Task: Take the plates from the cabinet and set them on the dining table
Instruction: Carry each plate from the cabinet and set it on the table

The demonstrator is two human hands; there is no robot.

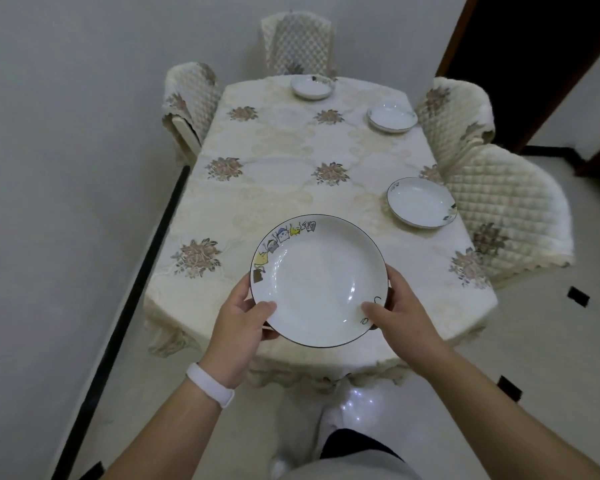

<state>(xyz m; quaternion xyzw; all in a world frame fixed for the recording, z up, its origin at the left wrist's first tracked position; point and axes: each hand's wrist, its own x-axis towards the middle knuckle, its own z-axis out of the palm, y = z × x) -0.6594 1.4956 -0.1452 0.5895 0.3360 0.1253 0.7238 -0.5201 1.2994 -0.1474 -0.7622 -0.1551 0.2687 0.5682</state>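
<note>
Left hand (243,317): grips the left rim of the held plate (317,280), thumb lying over the top edge, fingers curled beneath and out of sight. White wristband (210,384) on that wrist.

Right hand (399,313): grips the right rim the same way, thumb on the upper face near a small dark marking, fingers tucked under.

Held plate: white, deep, thin dark line round the edge, a band of small coloured cartoon figures along its upper left rim. It sits level over the near end of the worktop (281,188). Cannot tell whether it touches the cloth.

Worktop: long, rounded corners, draped with a cream tablecloth (329,174) bearing floral clusters. Three more white plates lie on it. Near plate (421,202) by the right edge. Middle plate (392,119) further along the same side. Far plate (311,86) at the far end. All well apart from each other.

Around it: quilted cream covers on four chairs. End chair (297,43) at the far end, left chair (191,98) by the wall, two right chairs (510,209) beside the near and middle plates. Pale wall (66,133) to the left, dark doorway (520,46) at upper right.
</note>
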